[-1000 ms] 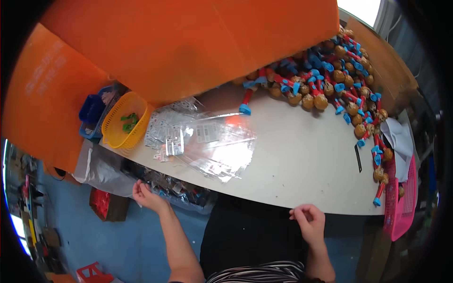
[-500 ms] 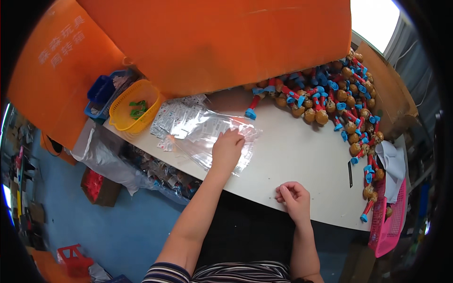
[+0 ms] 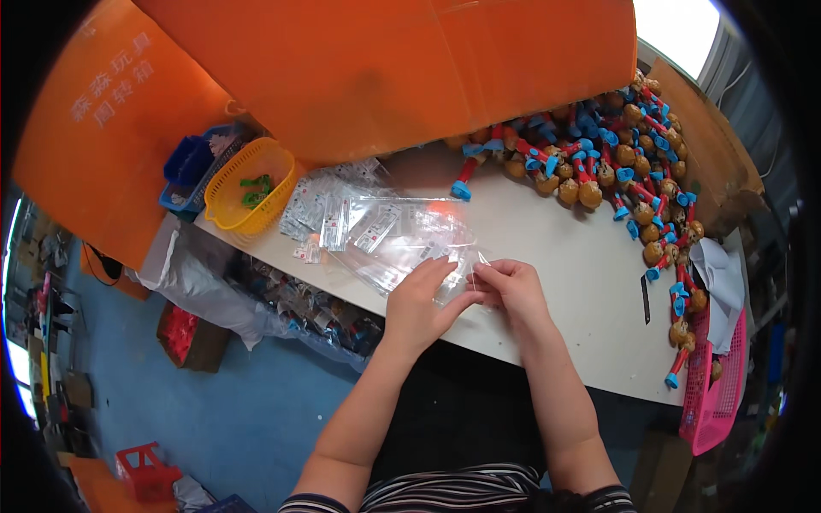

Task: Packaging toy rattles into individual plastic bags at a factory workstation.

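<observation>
Centre exposure fine, fairly bright, soft light. Window [image 3: 678, 34] at upper right blown out to pure white; light strip [image 3: 19, 372] at far left rim clips too. Glare and pale streaks across the clear plastic bags [image 3: 393, 256]; orange patch on them, can't tell if reflection. White tabletop [image 3: 564, 291] mostly even, shaded near the orange box panel [image 3: 376, 77]. Dark shadow under its right end. Left hand [image 3: 415, 303] and right hand [image 3: 517, 293] readable. Fisheye bows straight edges, corners vignette black, left-rim clutter [image 3: 51, 342] smeared.
</observation>
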The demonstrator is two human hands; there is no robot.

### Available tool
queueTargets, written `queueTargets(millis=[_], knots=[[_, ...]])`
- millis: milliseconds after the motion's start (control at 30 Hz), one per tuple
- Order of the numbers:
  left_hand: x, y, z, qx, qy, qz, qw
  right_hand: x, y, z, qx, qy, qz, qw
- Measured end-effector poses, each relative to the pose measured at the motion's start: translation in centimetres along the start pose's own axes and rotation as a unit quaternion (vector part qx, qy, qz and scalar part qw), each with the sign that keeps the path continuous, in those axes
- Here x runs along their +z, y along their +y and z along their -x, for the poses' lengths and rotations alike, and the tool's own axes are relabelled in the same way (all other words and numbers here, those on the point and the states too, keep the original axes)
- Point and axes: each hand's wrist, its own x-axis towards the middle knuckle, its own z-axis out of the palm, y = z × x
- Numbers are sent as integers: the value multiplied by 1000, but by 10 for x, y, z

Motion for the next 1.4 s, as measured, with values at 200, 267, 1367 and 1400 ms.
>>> queueTargets(millis=[200,267,1367,1400], knots=[[32,14,0,-60,36,-85,994,16,11,9,-60,88,-33,994],[32,13,2,-65,49,-104,991,5,14,7,-72,88,41,993],[32,24,-7,-55,53,12,997,-71,4,94,-382,105,482,782],[32,25,-6,-52,47,24,997,-69,6,94,-416,96,514,744]])
